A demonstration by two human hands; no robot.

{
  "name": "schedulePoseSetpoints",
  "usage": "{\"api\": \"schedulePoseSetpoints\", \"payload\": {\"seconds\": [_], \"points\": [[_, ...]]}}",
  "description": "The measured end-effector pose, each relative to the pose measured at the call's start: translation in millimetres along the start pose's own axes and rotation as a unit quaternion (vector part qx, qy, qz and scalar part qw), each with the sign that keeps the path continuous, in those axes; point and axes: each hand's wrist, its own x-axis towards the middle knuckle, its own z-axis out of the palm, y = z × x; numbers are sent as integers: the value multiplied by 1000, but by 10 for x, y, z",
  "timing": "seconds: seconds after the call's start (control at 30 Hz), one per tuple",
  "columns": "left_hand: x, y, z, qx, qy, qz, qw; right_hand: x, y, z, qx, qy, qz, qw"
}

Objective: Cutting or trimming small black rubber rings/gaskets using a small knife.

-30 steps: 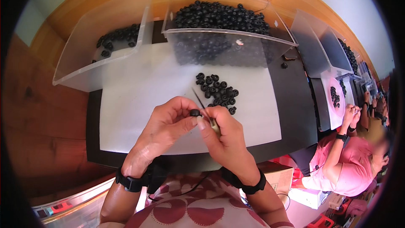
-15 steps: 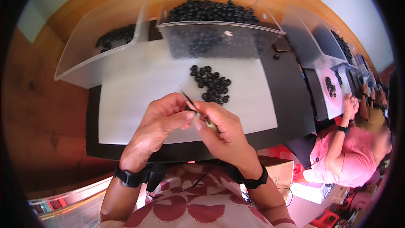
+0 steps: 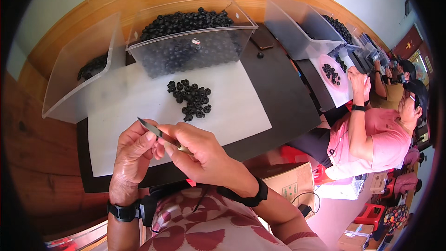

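In my right hand is a small knife, its pale handle mostly covered by my fingers. The dark blade slants up and left, across the fingertips of my left hand. Those fingertips are pinched together around a small black part, mostly hidden behind the blade and fingers. Just beyond my hands, a loose pile of round black parts, each with a knob or hole, lies on a white sheet.
Behind the pile stands a clear plastic bin full of black parts. Another clear bin, at left, holds fewer. A phone-like dark slab lies on the black table. At right, a person in pink works beside a pink plate.
The view has turned rightward, so the bins and pile sit further left. My hands stay together, and the knife blade lies flatter and shows more of its length.
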Motion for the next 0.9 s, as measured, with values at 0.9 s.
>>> {"api": "schedulePoseSetpoints", "payload": {"seconds": [0.9], "points": [[-110, -189, -223, -130, -101, -43, 985, 94, -1, 34, -14, -14, 16, 1000]]}}
